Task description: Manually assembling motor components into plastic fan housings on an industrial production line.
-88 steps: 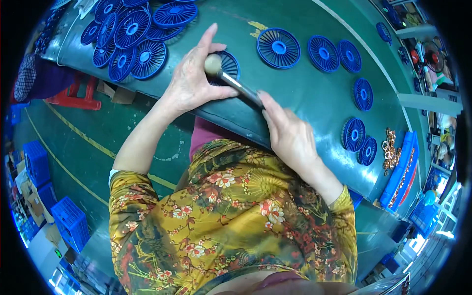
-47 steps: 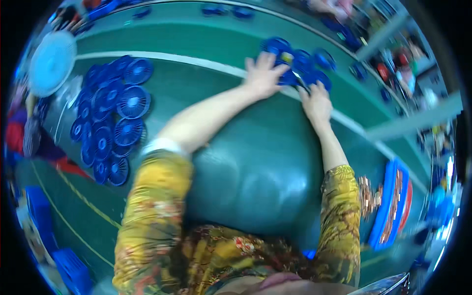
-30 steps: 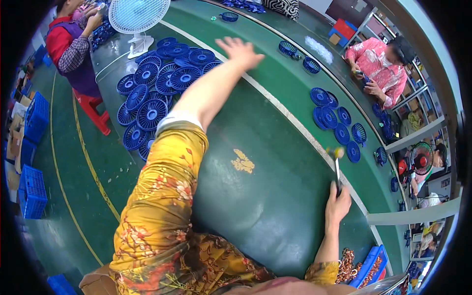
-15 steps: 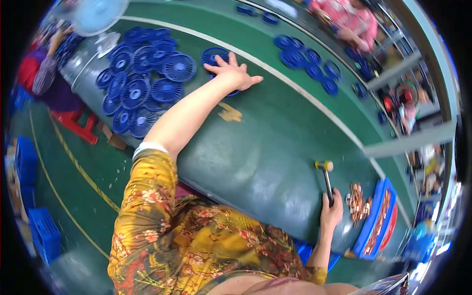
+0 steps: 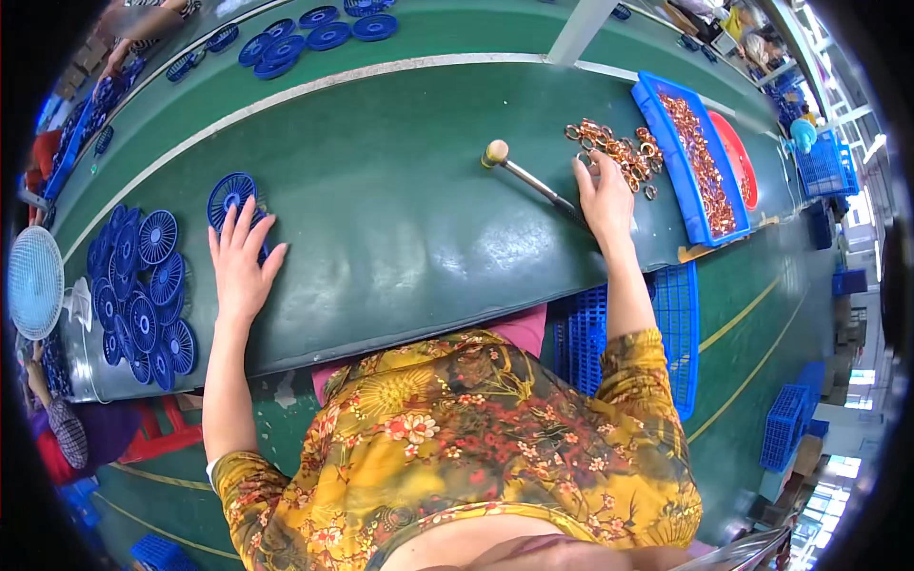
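Note:
My left hand (image 5: 242,271) is spread over a few round blue plastic grilles (image 5: 231,198), its fingertips at their near edge. Just left of it lies a heap of similar blue grilles (image 5: 143,319). My right hand (image 5: 606,198) has its fingertips at the near edge of a loose pile of copper-coloured rings (image 5: 624,154). Its thumb and fingers are bent toward each other; what is between them is too small to make out. A hammer (image 5: 528,177) with a pale round head lies on the table, the dark end of its handle beside my right palm.
A blue tray (image 5: 671,162) full of copper-coloured rings stands right of the pile, with a red basin (image 5: 731,157) beyond. Past the pale divider (image 5: 381,68) lie more grilles (image 5: 328,34). A fan (image 5: 36,283) stands far left. Blue crates (image 5: 676,328) sit below the table edge.
My view has swung to the right. My right hand has let go of the hammer and moved to the rings. My left hand stays spread at the blue grilles.

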A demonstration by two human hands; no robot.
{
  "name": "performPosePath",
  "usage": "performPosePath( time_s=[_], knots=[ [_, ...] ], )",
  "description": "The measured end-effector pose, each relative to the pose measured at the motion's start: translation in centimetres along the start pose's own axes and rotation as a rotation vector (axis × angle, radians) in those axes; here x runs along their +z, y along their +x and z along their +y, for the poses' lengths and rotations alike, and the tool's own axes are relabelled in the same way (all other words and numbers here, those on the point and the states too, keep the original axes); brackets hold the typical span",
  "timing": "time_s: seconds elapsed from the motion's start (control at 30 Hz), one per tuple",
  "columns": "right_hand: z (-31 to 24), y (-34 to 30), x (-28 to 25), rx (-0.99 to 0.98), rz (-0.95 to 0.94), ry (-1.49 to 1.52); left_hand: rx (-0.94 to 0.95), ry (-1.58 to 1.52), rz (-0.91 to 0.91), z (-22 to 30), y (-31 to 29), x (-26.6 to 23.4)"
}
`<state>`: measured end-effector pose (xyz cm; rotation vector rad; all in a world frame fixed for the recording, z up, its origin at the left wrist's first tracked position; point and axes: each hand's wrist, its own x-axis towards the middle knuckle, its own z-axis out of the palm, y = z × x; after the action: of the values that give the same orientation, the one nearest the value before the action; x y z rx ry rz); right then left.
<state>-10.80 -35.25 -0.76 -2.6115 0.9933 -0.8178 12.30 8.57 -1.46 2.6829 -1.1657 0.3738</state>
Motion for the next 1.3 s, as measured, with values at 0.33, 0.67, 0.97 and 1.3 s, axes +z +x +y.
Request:
performPosePath(
  time_s=[0.33,0.67,0.97,1.3],
  knots=[
    [0.2,2.1,1.9,-0.276,0.195,0.052,-0.138,-0.173,0.224,-1.8,0.3,-0.8],
    [-5.7,-3.1,3.6,-0.258,0.002,-0.062,-0.328,-0.095,0.049,-1.9,3.5,0.0],
    [-5.8,-4.7,1.7,-0.280,-0.231,0.051,-0.227,-0.153,0.646,0.5,2.0,-1.0],
    [-7.7,-4.9,2.0,-0.357,-0.030,0.216,-0.142,-0.833,0.662,12.8,0.8,-1.1]
  ],
)
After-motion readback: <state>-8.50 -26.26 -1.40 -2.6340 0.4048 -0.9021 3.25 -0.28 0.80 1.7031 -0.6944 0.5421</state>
